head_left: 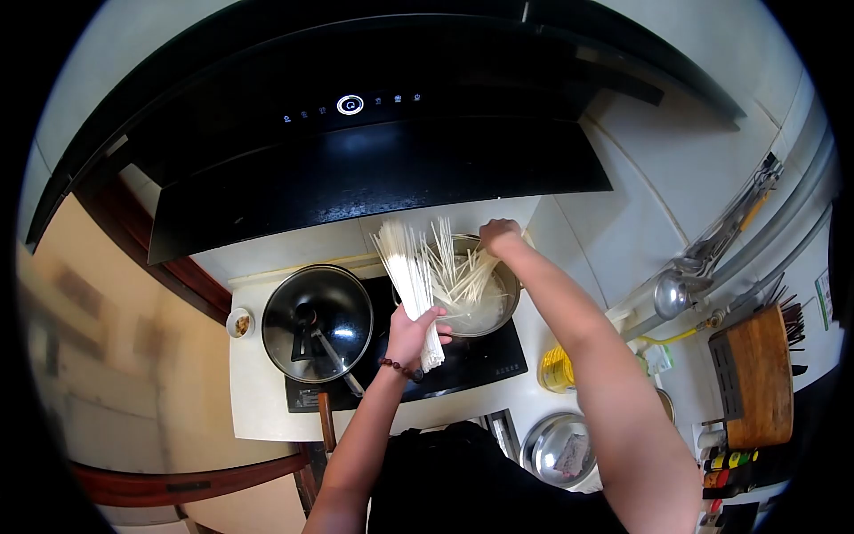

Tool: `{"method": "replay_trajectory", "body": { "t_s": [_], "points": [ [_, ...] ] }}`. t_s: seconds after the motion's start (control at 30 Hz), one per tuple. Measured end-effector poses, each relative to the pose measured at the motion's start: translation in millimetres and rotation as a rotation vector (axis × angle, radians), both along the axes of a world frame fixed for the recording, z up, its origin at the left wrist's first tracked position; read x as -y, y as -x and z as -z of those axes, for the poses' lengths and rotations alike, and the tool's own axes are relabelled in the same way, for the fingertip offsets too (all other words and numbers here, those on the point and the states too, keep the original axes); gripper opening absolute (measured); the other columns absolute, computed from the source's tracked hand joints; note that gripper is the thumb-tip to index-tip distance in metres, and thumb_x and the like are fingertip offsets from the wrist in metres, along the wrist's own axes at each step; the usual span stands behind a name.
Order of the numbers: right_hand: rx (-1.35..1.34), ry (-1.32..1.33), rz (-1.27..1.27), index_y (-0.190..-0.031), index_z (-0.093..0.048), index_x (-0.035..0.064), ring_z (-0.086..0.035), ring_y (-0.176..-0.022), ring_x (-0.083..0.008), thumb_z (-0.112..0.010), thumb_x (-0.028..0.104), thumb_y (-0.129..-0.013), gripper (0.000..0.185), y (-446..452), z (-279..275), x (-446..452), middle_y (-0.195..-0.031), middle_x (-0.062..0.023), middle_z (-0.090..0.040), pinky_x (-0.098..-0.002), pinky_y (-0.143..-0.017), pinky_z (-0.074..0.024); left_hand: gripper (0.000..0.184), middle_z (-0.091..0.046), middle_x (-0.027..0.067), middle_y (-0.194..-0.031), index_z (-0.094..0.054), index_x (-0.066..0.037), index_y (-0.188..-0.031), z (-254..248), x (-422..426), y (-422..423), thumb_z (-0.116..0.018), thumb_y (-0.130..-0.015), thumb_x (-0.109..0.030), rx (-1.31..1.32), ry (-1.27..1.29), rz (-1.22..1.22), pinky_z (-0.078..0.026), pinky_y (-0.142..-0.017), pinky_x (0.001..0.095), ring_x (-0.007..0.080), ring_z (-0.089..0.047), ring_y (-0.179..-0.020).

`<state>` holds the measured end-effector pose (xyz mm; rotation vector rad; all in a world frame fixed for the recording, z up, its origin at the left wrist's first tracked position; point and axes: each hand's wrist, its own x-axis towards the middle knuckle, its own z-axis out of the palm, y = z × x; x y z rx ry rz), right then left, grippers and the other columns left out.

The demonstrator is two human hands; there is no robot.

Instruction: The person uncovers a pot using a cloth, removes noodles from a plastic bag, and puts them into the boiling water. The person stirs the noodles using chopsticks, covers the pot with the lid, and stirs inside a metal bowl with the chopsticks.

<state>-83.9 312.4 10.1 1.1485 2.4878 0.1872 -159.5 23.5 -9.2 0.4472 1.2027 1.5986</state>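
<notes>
Left hand (416, 334): is hovering over the cooktop (471, 365), its forearm slanting in from the front edge of the tabletop (253, 396), a dark beaded bracelet (397, 364) circling the wrist.
Left grip: is wrapping around the lower part of the noodle bundle, thumb lying across the strands.
Noodle bundle (406, 271): is hanging in the air between the lidded pan (280, 338) and the pot (513, 307), overlapping the pot's left side from where I'm standing.
Bundle's long axis: is running from front to back, the packed end pointing toward the tabletop's front edge, the looser end fanning toward the back edge and leaning slightly left.
Right hand (501, 234): is hovering at the pot's back right rim, its arm angling in from the front right.
Right grip: fingers are curling; pale strands are meeting its underside, but I can't tell whether it's holding them.
Loose noodles (458, 274): are sticking up and crossing in the pot's cloudy liquid, pointing several ways.
</notes>
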Motion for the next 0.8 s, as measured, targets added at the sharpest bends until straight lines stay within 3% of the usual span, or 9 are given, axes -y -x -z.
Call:
{"method": "replay_trajectory", "body": {
  "t_s": [0.3, 0.53, 0.73, 0.8],
  "points": [
    [0.250, 0.136, -0.028, -0.126, -0.070, 0.0128, -0.064, -0.123, -0.0238, -0.072, 0.020, -0.087, 0.040, 13.1, -23.0, 26.5, -0.131, -0.0052, -0.068, -0.0379, -0.097, -0.0529, 0.025, -0.066, 0.0148, -0.103, -0.051, 0.003, -0.119, 3.1, -3.7, -3.5, -0.059, -0.097, -0.003, 0.005, 0.014, 0.015, -0.063, -0.056, 0.0345, 0.0234, -0.071, -0.071],
    [0.073, 0.081, -0.145, -0.120, -0.072, 0.0118, -0.066, -0.119, -0.0253, -0.067, 0.016, -0.091, 0.030, 18.3, -71.8, 56.6, -0.128, -0.0081, -0.069, -0.0358, -0.092, -0.0552, 0.023, -0.065, 0.0133, -0.099, -0.051, 0.000, -0.118, 0.9, -0.8, -1.8, -0.061, -0.097, -0.006, 0.001, 0.023, 0.013, -0.063, -0.057, 0.0345, 0.0217, -0.070, -0.070],
    [-0.216, 0.132, -0.106, -0.118, -0.071, 0.0071, -0.065, -0.120, -0.0310, -0.071, 0.007, -0.083, 0.035, 12.8, -18.8, 38.9, -0.127, -0.0164, -0.068, -0.0408, -0.095, -0.0544, 0.026, -0.066, 0.0148, -0.103, -0.050, 0.003, -0.120, 3.6, 0.9, -0.5, -0.060, -0.097, -0.004, 0.004, 0.016, 0.009, -0.064, -0.057, 0.0352, 0.0230, -0.071, -0.071],
    [-0.148, 0.231, -0.105, -0.120, -0.069, 0.0050, -0.064, -0.120, -0.0339, -0.069, 0.005, -0.082, 0.038, 6.0, -7.0, 34.8, -0.128, -0.0193, -0.066, -0.0412, -0.097, -0.0538, 0.026, -0.066, 0.0149, -0.103, -0.050, 0.003, -0.121, 4.7, 1.4, 0.1, -0.060, -0.098, -0.005, 0.002, 0.016, 0.015, -0.064, -0.057, 0.0353, 0.0229, -0.071, -0.071]
  ]
}}
